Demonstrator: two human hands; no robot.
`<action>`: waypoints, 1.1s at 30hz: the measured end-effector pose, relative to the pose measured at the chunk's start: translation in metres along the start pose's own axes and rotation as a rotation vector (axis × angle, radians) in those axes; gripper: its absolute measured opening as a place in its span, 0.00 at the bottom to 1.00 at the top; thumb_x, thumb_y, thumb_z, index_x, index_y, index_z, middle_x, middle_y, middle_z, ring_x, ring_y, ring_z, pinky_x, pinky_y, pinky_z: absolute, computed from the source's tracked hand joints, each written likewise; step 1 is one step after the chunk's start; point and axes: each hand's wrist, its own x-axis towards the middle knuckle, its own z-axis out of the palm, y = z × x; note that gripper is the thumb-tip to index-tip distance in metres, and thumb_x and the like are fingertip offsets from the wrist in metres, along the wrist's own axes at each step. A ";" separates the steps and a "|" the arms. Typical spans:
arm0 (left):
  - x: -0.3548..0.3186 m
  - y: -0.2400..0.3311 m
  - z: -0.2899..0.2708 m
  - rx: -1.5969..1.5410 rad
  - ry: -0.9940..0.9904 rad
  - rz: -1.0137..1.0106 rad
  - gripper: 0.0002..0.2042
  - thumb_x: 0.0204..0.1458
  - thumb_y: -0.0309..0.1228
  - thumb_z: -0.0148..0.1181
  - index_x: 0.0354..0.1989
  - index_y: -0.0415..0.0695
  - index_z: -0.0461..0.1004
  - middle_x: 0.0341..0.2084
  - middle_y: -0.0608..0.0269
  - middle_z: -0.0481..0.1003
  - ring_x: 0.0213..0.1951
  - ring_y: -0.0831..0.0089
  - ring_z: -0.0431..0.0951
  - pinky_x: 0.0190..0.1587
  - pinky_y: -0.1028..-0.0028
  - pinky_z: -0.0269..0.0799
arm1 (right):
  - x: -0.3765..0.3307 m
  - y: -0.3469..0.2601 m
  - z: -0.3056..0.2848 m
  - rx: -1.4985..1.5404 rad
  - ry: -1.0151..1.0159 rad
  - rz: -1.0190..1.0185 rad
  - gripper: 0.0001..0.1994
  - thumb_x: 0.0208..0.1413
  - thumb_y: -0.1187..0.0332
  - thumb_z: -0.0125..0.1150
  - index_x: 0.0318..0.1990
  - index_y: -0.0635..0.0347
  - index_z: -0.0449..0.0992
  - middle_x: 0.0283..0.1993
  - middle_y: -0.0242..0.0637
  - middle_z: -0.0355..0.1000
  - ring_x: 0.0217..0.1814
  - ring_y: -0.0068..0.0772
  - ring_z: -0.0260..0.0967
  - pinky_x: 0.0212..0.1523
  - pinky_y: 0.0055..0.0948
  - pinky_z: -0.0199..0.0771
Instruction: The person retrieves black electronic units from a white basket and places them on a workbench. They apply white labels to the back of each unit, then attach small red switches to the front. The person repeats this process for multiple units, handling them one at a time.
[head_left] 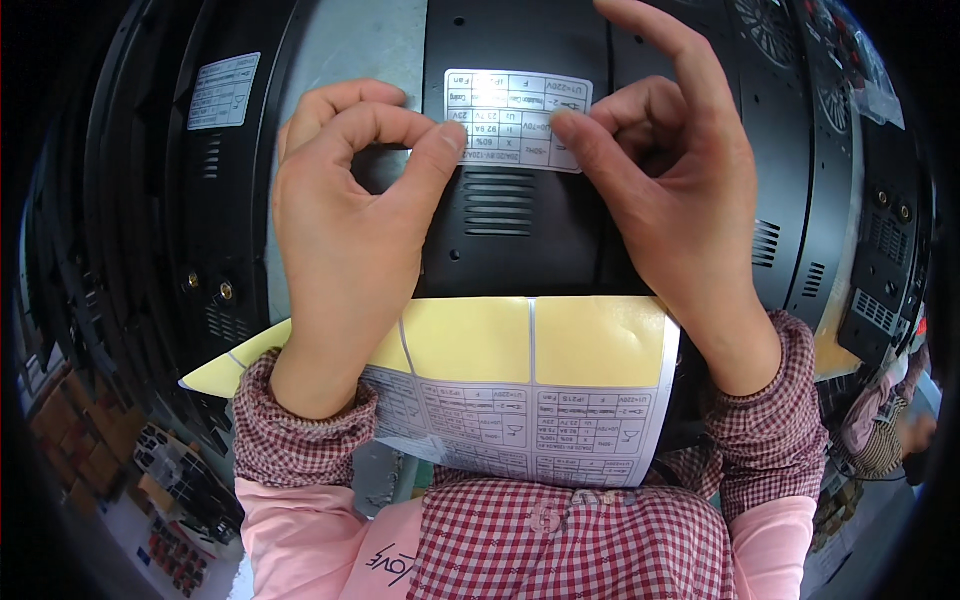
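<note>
A silver-white printed label (pixel 515 100) lies over a black metal panel (pixel 525 265), just above a group of vent slots. My left hand (pixel 345 190) pinches the label's lower left edge between thumb and forefinger. On the opposite edge, the thumb of my right hand (pixel 680 170) presses at the lower right side, with its fingers curled behind and one finger raised. Whether the label touches the panel all over, I cannot tell. Below my hands, a label sheet (pixel 540 425) rests against my front, its upper row bare yellow backing and its lower rows still carrying labels.
To the left stands a black panel (pixel 225 180) with a similar label, vent slots and brass-coloured fittings. Panels with round fan grilles (pixel 765 30) are on the right. Brown boxes (pixel 75 430) sit at the lower left. Another person's arm (pixel 915 430) shows at the right edge.
</note>
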 end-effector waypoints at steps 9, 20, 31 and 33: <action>0.000 0.000 0.001 0.007 0.001 -0.005 0.08 0.46 0.30 0.72 0.29 0.39 0.81 0.40 0.58 0.76 0.46 0.64 0.74 0.50 0.69 0.68 | -0.001 0.001 0.000 -0.028 0.004 0.000 0.30 0.56 0.77 0.66 0.65 0.58 0.63 0.29 0.27 0.71 0.30 0.12 0.68 0.31 0.13 0.68; 0.001 0.000 0.001 0.013 -0.014 -0.023 0.09 0.46 0.31 0.72 0.29 0.39 0.81 0.40 0.58 0.76 0.46 0.64 0.74 0.50 0.69 0.68 | -0.001 0.000 -0.001 -0.051 0.008 -0.003 0.29 0.56 0.77 0.67 0.65 0.58 0.64 0.29 0.28 0.70 0.29 0.13 0.68 0.30 0.14 0.68; 0.001 0.001 0.002 0.042 -0.017 -0.017 0.09 0.46 0.31 0.72 0.29 0.39 0.81 0.41 0.58 0.76 0.46 0.64 0.74 0.51 0.68 0.68 | 0.000 -0.001 -0.001 -0.078 0.010 -0.001 0.29 0.55 0.76 0.67 0.64 0.58 0.65 0.28 0.28 0.70 0.28 0.13 0.67 0.29 0.15 0.67; 0.001 0.001 0.002 0.034 -0.015 -0.016 0.08 0.45 0.31 0.72 0.29 0.39 0.81 0.41 0.58 0.76 0.47 0.64 0.74 0.51 0.68 0.68 | 0.000 -0.002 -0.001 -0.084 0.011 -0.002 0.29 0.55 0.76 0.67 0.64 0.58 0.65 0.28 0.28 0.70 0.28 0.14 0.67 0.29 0.15 0.67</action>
